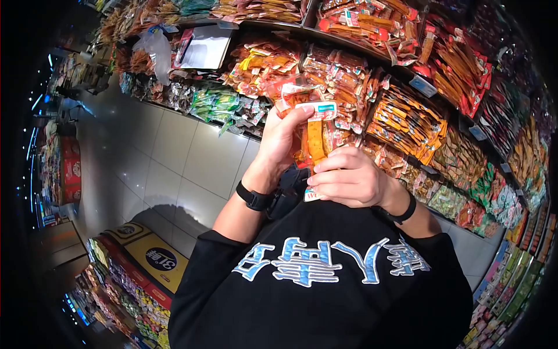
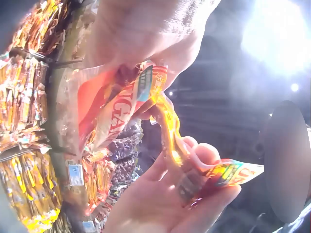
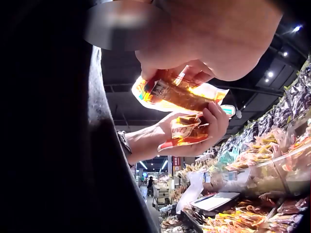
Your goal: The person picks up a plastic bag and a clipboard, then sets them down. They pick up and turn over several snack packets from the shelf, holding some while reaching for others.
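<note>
Both hands hold a clear-and-red packet point(image 1: 315, 139) with a long orange-brown piece inside, in front of the chest. The left hand point(image 1: 278, 138) grips its upper end, thumb over the label, with another red packet point(image 1: 290, 93) at the same hand. Curled fingers of the right hand point(image 1: 351, 177) pinch the lower end. In the left wrist view, the packet point(image 2: 170, 131) runs between the left hand point(image 2: 146, 34) and the right hand point(image 2: 180, 194). The right wrist view shows the left hand point(image 3: 211, 133) below the packet point(image 3: 180, 96); the right hand point(image 3: 209, 34) is above it.
Shelf bins of packed snacks point(image 1: 407, 119) curve around the front and right. A white pad point(image 1: 206, 46) and a plastic bag point(image 1: 156, 55) lie at the upper left. Tiled floor point(image 1: 186, 151) and a yellow-and-red display stand point(image 1: 157, 256) are on the left.
</note>
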The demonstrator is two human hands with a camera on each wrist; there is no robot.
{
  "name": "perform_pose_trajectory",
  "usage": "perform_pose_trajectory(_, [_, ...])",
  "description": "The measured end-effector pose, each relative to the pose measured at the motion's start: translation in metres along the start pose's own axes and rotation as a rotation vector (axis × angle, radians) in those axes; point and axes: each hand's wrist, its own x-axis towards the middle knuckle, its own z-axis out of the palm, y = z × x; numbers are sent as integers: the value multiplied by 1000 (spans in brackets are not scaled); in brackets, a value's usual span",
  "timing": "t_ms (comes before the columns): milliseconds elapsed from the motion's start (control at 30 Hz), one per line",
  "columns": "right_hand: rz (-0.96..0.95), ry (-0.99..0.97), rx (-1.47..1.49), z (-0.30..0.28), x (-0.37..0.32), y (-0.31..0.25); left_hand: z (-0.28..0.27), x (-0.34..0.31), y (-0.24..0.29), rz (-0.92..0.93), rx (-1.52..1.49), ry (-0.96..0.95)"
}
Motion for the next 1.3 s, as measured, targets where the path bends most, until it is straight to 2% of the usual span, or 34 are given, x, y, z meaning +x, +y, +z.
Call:
perform_pose_trajectory(200, [-17, -86, -94, 4, -11, 2, 6, -11, 4, 124, 96, 33])
perform_pose_trajectory(333, [-22, -96, -123, 4, -17, 2, 9, -10, 2, 134, 93, 88])
perform_pose_trajectory(433, [47, -89, 30, -6, -14, -3, 9, -9, 2, 126, 71, 148])
perform_pose_trajectory(533, [95, 59, 97, -16, -18, -3, 3, -7, 0, 90, 53, 190])
perform_pose_trajectory(667, [276, 262, -91, -15, -18, 2, 2, -7, 1, 71, 39, 214])
perform_pose_trajectory(733, [366, 299, -100, -14, -15, 1, 1, -5, -3, 84, 32, 232])
perform_pose_trajectory(800, [474, 315, -72, -9, -9, -3, 4, -4, -5, 112, 23, 245])
perform_pose_trajectory(933, [705, 178, -73, 8, 3, -1, 16, -7, -11, 188, 113, 259])
perform_pose_trajectory(1067, [969, 176, 128, 19, -1, 8, 20, -9, -11, 194, 151, 260])
perform_pose_trajectory(1100, [912, 211, 129, 22, -5, 13, 21, -11, -9, 178, 135, 242])
perform_pose_trajectory(1200, [922, 252, 307, 29, -15, 21, 18, -9, -13, 175, 63, 238])
perform_pose_trajectory(1300, [960, 461, 799, 34, -23, 29, 13, -10, -14, 121, 67, 238])
